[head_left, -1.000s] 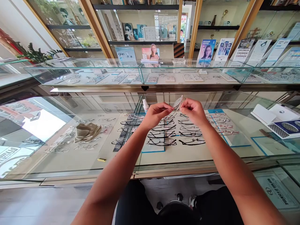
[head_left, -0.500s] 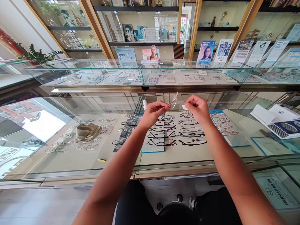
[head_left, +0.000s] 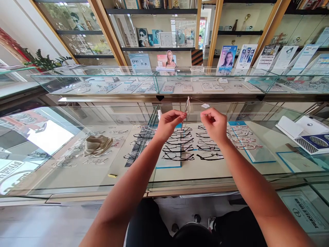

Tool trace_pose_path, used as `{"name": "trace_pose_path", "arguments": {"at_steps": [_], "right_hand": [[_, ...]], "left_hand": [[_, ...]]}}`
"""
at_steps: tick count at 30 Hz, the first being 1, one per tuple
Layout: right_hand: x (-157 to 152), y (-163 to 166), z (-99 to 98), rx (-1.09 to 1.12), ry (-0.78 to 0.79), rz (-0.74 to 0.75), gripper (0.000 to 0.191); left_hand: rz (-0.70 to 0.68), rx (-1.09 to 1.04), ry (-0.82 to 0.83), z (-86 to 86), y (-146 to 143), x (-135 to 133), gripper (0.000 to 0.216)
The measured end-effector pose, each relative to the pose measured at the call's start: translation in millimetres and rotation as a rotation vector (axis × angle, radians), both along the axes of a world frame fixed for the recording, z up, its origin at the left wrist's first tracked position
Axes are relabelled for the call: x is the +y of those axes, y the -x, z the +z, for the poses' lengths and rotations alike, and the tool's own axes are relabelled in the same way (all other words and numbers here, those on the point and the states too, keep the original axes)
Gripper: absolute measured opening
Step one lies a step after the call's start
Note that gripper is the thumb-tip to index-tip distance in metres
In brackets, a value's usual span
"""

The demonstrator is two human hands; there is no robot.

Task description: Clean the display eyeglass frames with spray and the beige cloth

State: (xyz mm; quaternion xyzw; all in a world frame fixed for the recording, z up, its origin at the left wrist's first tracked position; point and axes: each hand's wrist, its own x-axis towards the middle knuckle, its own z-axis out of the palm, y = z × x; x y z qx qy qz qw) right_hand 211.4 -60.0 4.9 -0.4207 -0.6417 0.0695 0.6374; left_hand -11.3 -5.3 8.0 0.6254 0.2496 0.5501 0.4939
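The thin silver metal spectacle frame (head_left: 186, 105) hangs in the air above the glass-topped table (head_left: 77, 178), seen edge-on, with its long axis near upright and its top towards the far showcase. The left hand (head_left: 168, 123) pinches its lower end. The right hand (head_left: 214, 125) has its fingertips pressed together just under the small white paper tag (head_left: 205, 106); no thread is discernible in that grip. Judged step: examining frame and tag. Further handling calls for light pressure.

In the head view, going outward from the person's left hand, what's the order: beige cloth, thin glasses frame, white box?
1. thin glasses frame: pinched in the fingers of the left hand itself.
2. beige cloth: lying off to the hand's left.
3. white box: at the far right edge.
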Motion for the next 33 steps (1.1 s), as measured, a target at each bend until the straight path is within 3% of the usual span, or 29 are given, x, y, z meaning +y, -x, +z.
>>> {"name": "trace_pose_path", "arguments": {"at_steps": [6,11,15,33], "right_hand": [[1,10,-5.5,-0.158,0.302,0.284,0.025],[2,10,-2.5,-0.108,0.361,0.357,0.024],[4,5,-1.0,-0.058,0.447,0.462,0.035],[7,-10,3.4,-0.103,0.623,0.539,0.031]], "left_hand": [[-0.038,0.018,-0.010,-1.3,-2,-1,0.037],[-0.096,0.070,-0.051,0.7,-2,-3,0.035],[-0.163,0.107,-0.065,4.5,-1,-6,0.035],[-0.273,0.161,-0.059,7.5,-2,-9,0.029]]}}
